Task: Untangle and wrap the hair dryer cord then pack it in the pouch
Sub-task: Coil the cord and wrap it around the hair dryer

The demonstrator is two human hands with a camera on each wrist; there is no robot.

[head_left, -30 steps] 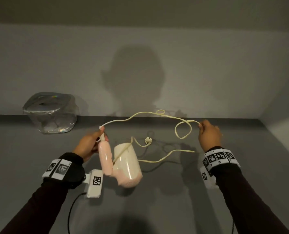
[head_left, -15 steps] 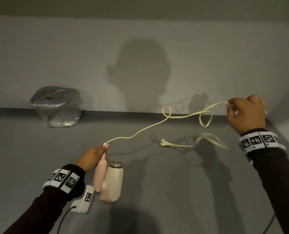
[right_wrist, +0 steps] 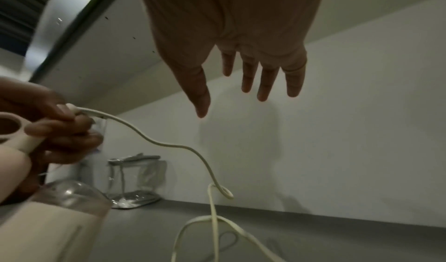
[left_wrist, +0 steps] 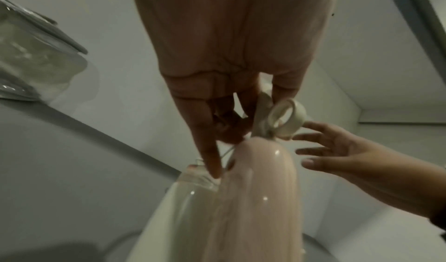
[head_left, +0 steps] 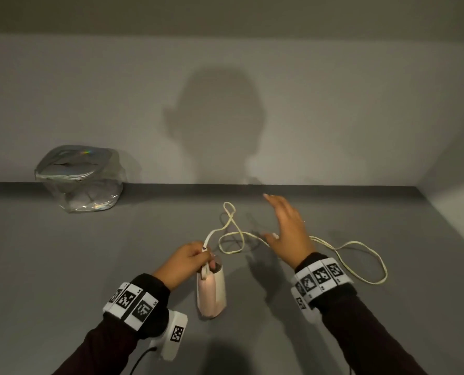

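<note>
Dryer hangs nearest in my left hand, whose grip pinches the handle end. My right hand is spread, empty. Cord sprawls on the tabletop, seemingly looped, unwrapped; pouch waits farthest.

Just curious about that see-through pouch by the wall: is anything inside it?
The pouch looks empty through its clear sides; only creases and glints show. Its silvery top hides the upper part, and the hair dryer stands outside it.

Grey table bears pouch (clear) and looped cord
</note>
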